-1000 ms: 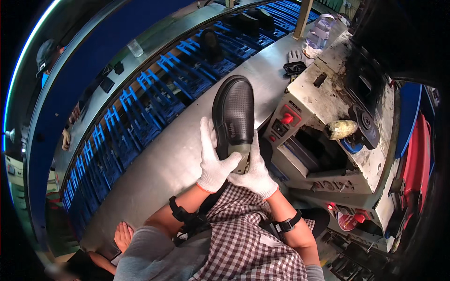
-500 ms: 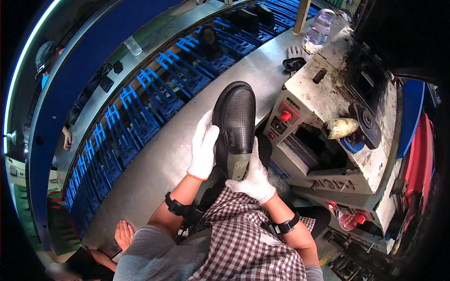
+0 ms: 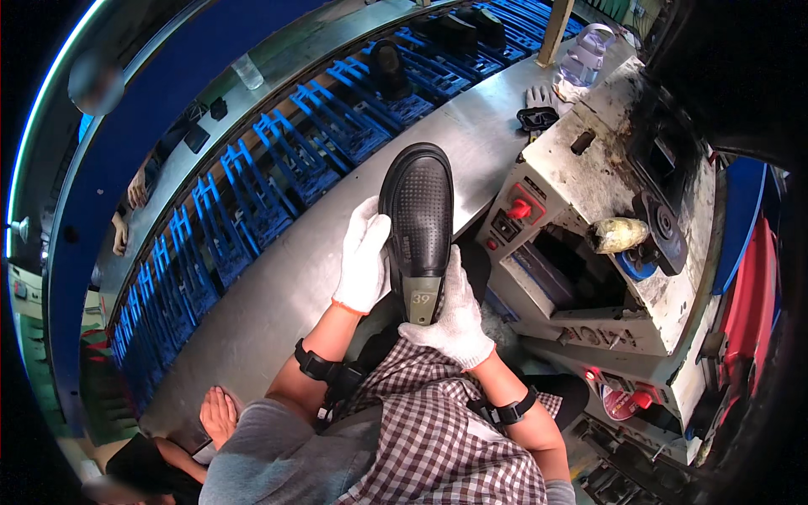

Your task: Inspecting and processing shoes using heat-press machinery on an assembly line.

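Note:
A black shoe [image 3: 418, 210] with a dotted upper points away from me, held above my lap. From its heel end sticks out a greenish-grey shoe last [image 3: 421, 301] with a number on it. My left hand [image 3: 364, 257], in a white knit glove, is closed on the shoe's left side, its thumb near the upper. My right hand [image 3: 450, 316], gloved alike, grips the last and the heel end from the right and below. The fingers under the shoe are hidden. A checkered apron [image 3: 446, 429] covers my lap.
Left of me curves a metal ledge [image 3: 278, 303] beside a conveyor of blue slats [image 3: 278, 168] carrying dark shoes [image 3: 389, 69]. A worn white machine [image 3: 581, 194] with red switches stands at right. Other people's hands show, one [image 3: 219, 417] on the ledge at lower left.
The shoe has tilted slightly, and its last now faces me more squarely. Both my hands keep their hold. Across the conveyor, another hand has come into sight.

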A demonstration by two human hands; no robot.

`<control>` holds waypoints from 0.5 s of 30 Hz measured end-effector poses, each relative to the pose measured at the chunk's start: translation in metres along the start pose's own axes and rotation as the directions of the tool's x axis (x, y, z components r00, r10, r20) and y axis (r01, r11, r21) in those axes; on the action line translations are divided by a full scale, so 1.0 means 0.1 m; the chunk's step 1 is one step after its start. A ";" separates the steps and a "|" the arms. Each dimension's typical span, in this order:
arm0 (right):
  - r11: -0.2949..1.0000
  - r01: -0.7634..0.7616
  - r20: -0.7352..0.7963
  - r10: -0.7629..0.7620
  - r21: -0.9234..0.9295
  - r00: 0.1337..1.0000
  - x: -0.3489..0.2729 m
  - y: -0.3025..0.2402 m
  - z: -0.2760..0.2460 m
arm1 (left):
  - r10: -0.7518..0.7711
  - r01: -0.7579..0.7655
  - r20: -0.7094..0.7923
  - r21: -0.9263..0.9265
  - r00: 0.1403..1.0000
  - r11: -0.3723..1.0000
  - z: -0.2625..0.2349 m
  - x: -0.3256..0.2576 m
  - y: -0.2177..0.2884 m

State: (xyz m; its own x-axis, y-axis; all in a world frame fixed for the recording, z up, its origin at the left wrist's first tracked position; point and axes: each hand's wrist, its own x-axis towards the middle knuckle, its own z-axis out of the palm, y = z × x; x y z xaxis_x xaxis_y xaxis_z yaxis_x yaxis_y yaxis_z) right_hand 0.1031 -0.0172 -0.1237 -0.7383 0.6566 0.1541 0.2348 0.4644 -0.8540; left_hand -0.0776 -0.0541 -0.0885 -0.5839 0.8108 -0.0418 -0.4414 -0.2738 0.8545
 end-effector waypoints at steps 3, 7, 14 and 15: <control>1.000 -0.014 0.001 0.014 0.001 1.000 0.00 -0.01 0.00 | -0.008 0.008 0.002 -0.016 1.000 1.000 -0.02 0.01 -0.02; 0.999 -0.054 0.019 0.054 0.009 0.998 0.01 -0.04 -0.02 | -0.005 0.005 -0.002 -0.037 1.000 0.999 -0.03 0.01 -0.02; 0.998 -0.055 0.035 0.055 0.008 0.998 0.04 -0.09 -0.04 | -0.014 0.013 -0.023 -0.017 1.000 1.000 -0.04 -0.01 0.01; 0.999 -0.052 0.037 0.052 0.005 0.998 0.04 -0.10 -0.04 | -0.010 0.010 -0.019 0.003 1.000 1.000 -0.04 -0.01 0.01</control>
State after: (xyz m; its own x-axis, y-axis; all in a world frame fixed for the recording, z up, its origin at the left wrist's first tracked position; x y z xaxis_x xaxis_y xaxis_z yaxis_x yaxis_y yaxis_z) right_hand 0.1007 -0.0167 -0.1128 -0.7478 0.6576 0.0909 0.2697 0.4261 -0.8636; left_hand -0.0806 -0.0577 -0.0895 -0.5923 0.8035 -0.0599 -0.4450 -0.2642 0.8557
